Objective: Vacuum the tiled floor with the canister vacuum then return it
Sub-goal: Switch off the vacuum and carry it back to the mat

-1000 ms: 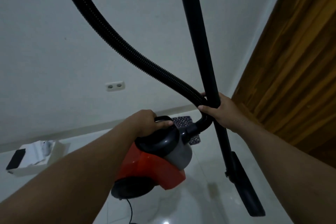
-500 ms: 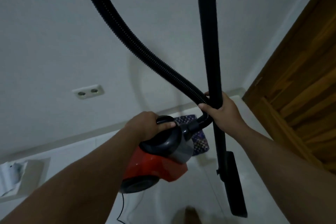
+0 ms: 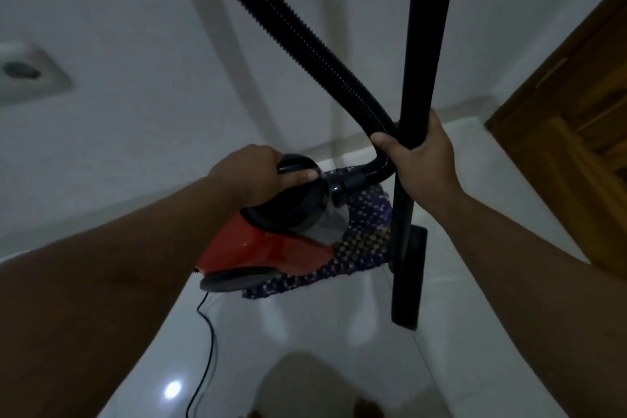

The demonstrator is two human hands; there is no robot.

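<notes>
A red and black canister vacuum hangs above the white tiled floor. My left hand grips its black carry handle on top. My right hand grips the upright black wand together with the ribbed black hose, which loops down into the canister's front. The flat floor nozzle hangs at the wand's lower end, just over the floor. A thin black power cord trails down from the canister's rear.
A purple patterned mat lies on the floor under the canister by the white wall. A wall socket sits at the far left. A wooden door stands at the right. My foot shows at the bottom.
The view has moved forward and to the right: the mat and wall are closer, the socket has slid to the left edge, and the white box at the left is out of view. Both grips are unchanged.
</notes>
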